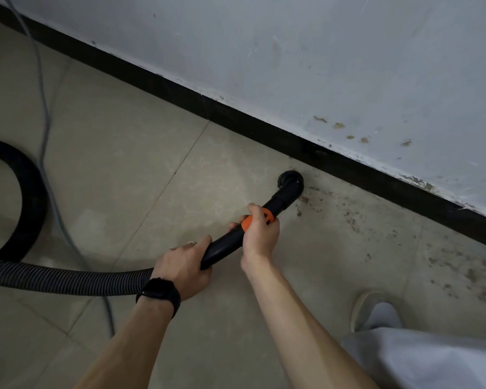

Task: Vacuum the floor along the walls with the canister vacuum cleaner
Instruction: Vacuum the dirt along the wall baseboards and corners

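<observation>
A: Left edge first. What is there?
B: The ribbed black hose [68,279] loops at 9 o'clock of the view and runs over the tiled floor [124,164] into the left hand [183,268]. A grey cord [44,108] trails beside it toward 11 o'clock.

A: Left hand?
B: Fingers wrapped round the rear end of the black handle tube [225,245], where the hose joins. Black watch [159,293] on the wrist.

A: Right hand?
B: The right hand [260,234] grips the same tube further forward, fingers curled over its orange collar [247,223]. It sits at 2 o'clock from the left hand, close by.

A: And the working end?
B: The round brush nozzle [291,183] is down on the floor at 1 o'clock from the right hand, just beside the black baseboard [236,116] under the scuffed wall [348,66].

A: Further right?
B: Dark dirt specks [348,220] spread from the nozzle toward 4 o'clock. A pale shoe [373,310] stands at 5 o'clock.
</observation>
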A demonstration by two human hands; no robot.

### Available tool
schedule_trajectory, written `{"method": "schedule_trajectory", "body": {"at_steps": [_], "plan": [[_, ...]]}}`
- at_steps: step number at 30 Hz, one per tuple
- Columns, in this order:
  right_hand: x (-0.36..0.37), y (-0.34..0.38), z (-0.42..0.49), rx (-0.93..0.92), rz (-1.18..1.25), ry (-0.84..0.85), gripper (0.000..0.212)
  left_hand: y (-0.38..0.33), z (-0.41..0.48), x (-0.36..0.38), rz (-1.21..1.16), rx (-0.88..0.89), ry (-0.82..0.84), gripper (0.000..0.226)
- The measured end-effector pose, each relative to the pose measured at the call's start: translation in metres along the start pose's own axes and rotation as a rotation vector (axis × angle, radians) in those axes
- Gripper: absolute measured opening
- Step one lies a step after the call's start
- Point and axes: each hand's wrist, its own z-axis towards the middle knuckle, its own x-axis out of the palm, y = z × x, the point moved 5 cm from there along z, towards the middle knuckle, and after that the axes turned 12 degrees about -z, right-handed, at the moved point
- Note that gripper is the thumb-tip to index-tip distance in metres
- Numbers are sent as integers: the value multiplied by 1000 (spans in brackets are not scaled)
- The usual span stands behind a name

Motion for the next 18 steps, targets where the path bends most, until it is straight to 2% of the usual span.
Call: {"method": "schedule_trajectory", "body": {"at_steps": [9, 18], "plan": [[6, 16, 19, -19, -2, 32, 34, -8, 19, 0, -25, -4, -31, 26], [19, 24, 34, -16, -59, 58, 30, -2, 33, 5, -101, -45, -72, 24]]}}
